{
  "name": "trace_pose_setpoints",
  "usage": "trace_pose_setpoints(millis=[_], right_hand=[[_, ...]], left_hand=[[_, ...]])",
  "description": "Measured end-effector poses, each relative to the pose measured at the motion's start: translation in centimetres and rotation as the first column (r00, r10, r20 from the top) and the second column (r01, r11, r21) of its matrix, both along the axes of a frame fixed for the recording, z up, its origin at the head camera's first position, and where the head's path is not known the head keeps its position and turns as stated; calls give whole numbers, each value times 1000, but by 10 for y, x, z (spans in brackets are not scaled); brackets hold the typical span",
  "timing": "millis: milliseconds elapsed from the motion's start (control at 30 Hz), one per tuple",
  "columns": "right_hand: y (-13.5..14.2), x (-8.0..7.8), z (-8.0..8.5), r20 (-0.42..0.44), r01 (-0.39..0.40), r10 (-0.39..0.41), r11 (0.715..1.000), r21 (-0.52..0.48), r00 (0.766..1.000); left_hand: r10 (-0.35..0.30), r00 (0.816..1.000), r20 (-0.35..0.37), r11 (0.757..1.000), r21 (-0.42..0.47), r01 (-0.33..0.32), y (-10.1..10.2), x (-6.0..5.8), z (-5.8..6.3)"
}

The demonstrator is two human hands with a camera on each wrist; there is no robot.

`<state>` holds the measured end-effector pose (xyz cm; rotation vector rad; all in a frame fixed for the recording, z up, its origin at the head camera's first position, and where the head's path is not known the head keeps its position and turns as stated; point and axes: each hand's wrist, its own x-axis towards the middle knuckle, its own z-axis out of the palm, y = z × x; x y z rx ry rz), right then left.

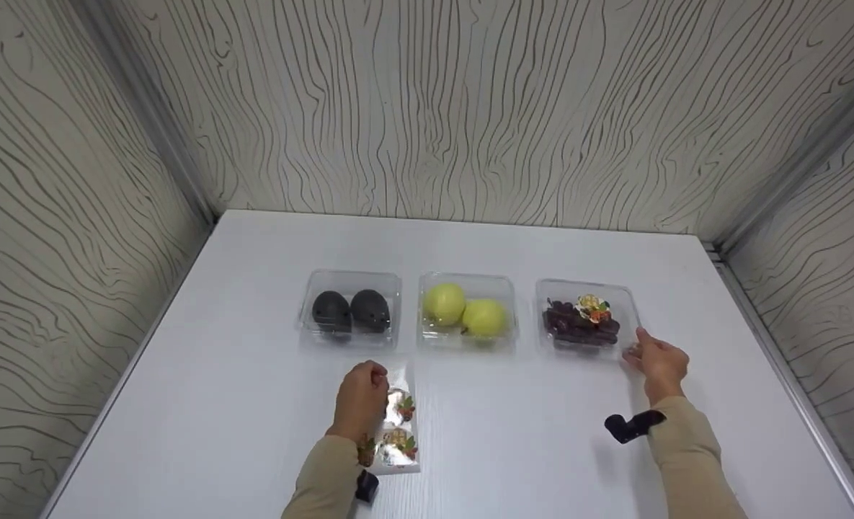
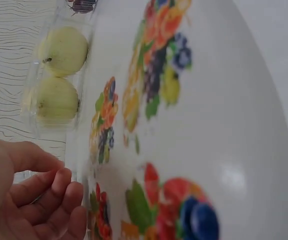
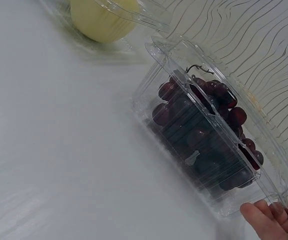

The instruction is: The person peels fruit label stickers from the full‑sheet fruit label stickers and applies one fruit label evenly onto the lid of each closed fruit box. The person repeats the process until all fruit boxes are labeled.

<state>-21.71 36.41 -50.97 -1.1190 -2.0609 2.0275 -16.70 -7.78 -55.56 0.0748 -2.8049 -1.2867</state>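
My right hand (image 1: 661,364) grips the front right corner of a clear plastic clamshell container (image 3: 219,202). Its thumb lies over the lid's rim, with the fingers curled underneath. Dark red grapes (image 3: 176,112) fill the box, and a fruit-print sticker (image 1: 594,308) lies on the lid. My left hand (image 1: 360,396) hovers over the left side of a white sticker sheet (image 1: 401,461), its fingers loosely curled. Thumb and index fingertips meet close to the sheet's edge in the left wrist view, with nothing visible between them. Colourful fruit stickers (image 2: 156,65) show on the sheet.
Left of the grapes stands a clear container (image 1: 509,339) with two yellow-green apple-like fruits (image 1: 484,317). Farther left, another clear container (image 1: 390,281) holds two dark, avocado-like fruits (image 1: 331,311). Wood-patterned walls (image 1: 427,108) enclose the white table (image 1: 513,440) at the back and sides.
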Motion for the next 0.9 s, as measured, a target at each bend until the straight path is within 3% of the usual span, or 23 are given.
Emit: trace_pose_setpoints(millis=[167,267,500,700,900], right_hand=[[0,1,-2,-27,19,-20,999,-36,999],[0,2,-4,-35,28,-30,998,-49,999],[-4,11,-6,-41,47,-46,999,5,998],[-10,23,-8,-36,24,-22,999,44,999],[-18,32,-10,-5,-28,28,999,43,1000]], left_hand=[[18,998,-59,999,-48,-21,-10,0,-4],[43,997,-56,997,-61,-47,-15,-1,-6],[93,996,9,995,-32,-93,-25,1,-8],[142,989,27,989,-36,-141,-28,1,-9],[193,977,90,981,-18,-193,-30,0,-11]])
